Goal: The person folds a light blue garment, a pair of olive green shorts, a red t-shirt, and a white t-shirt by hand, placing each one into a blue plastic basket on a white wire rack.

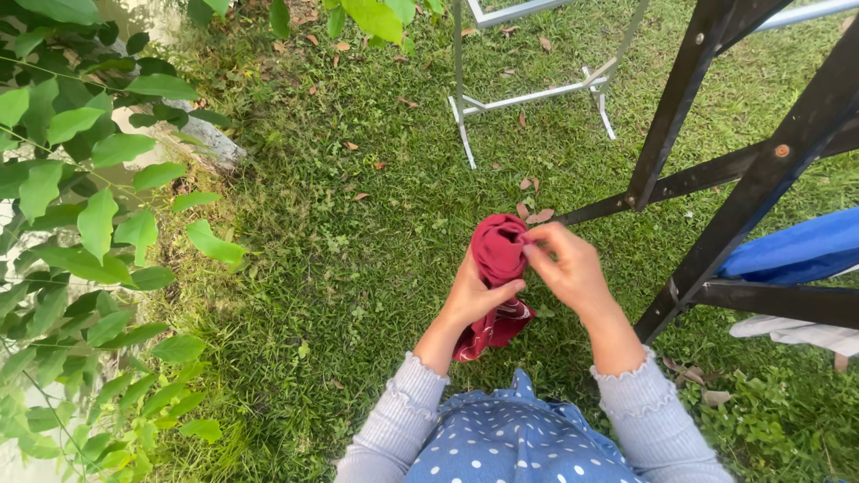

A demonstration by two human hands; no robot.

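At the far left a leafy bush fills the edge of the view, with a pale stone showing just behind its upper leaves, and short grass strewn with dry brown leaves spreads across the middle. No basket, tub or other container shows anywhere. Near the centre, held in the air above the grass, is a dark red cloth, bunched into a long bundle: its long axis runs roughly up and down in the view, the rounded, gathered end pointing away from the person and the loose, patterned tail hanging down toward their body. The left hand is wrapped around the middle of the cloth, thumb across its front. The right hand sits just beside it, fingertips pinched on the top end of the cloth, so both hands are closed on the same bundle and close together. Further up stands a white metal frame on the grass. To the right rises a dark wooden rack, with a blue cloth draped over it.
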